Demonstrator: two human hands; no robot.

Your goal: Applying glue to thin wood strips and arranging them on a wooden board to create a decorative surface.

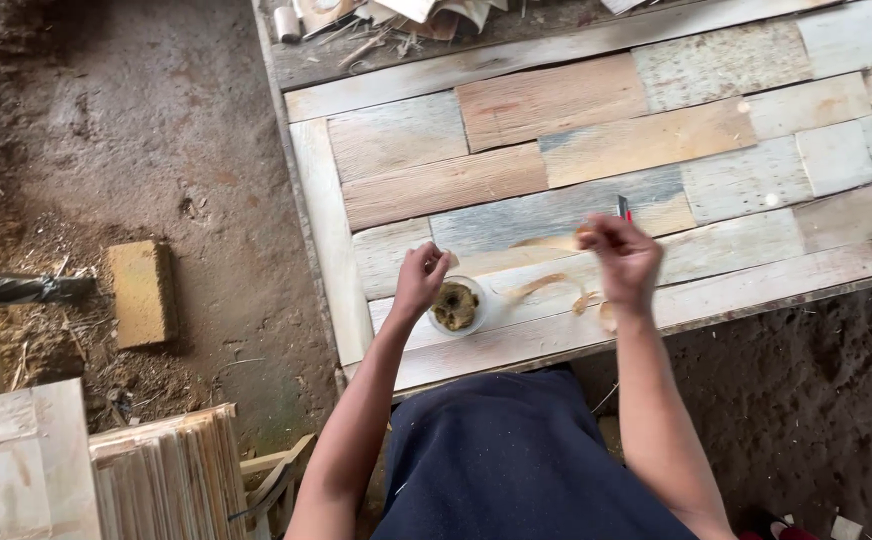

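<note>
**Filler being worked into a patchwork wooden panel**

Sitting near the front edge of the panel: a small clear cup (457, 306) of brownish, fibrous paste, resting on a pale plank just beside the left hand (422, 280). Hovering at the cup's rim, left grip narrow, fingertips pinched together on something small and pale; too small to tell what. Working a short way to the right, the right hand (624, 258), grip closed on a thin tool with a red tip (622, 208) poking out above the knuckles. Spreading across the boards below and beside that hand: tan smears of paste (544, 286), some streaked along a seam, some dabbed close to the wrist.

Carrying all of it: the surface (596, 150), a panel of mismatched reclaimed boards in grey, cream and reddish brown, laid in staggered rows inside a pale frame. Leaning in from the bottom of the view, both bare forearms and a dark blue lap (516, 470).

Lying at the panel's far edge: curled wood shavings and scraps (396, 25). Stretching out to the left, bare earth floor with a yellowish block (142, 290) lying flat, a dark wrapped bundle (16, 288) near it, and a stack of thin wooden slats (171, 475) in the lower corner.
</note>
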